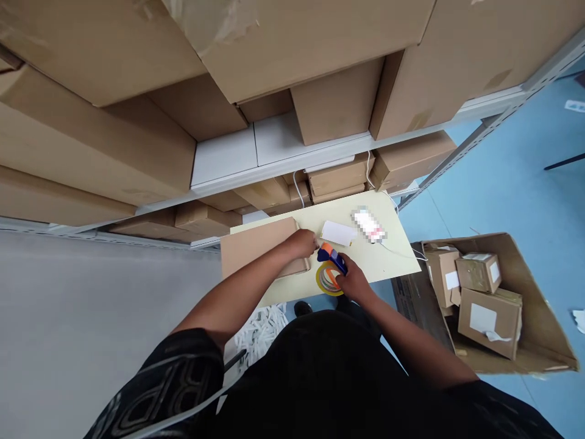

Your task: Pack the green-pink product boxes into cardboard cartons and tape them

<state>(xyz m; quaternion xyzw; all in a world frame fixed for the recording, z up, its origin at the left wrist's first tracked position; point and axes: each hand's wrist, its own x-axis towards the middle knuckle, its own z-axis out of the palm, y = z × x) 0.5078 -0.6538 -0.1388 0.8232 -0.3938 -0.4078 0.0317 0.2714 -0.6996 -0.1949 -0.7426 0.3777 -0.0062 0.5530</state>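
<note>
My right hand is wrapped round the handle of a blue and orange tape dispenser, which carries a roll of yellowish tape. The dispenser is over the front part of a pale yellow tabletop. Just left of its head, my left hand is closed, its fingertips close to the dispenser's orange end. What those fingers pinch, if anything, is too small to make out. Under my left forearm lies a flat brown cardboard box. A white paper or label piece rests beyond the dispenser.
A blurred-out phone-like object with a white cable is on the table's right. Shelves full of cardboard boxes rise behind. On the floor at right stands a large open carton with several small boxes. White shredded paper lies below the table.
</note>
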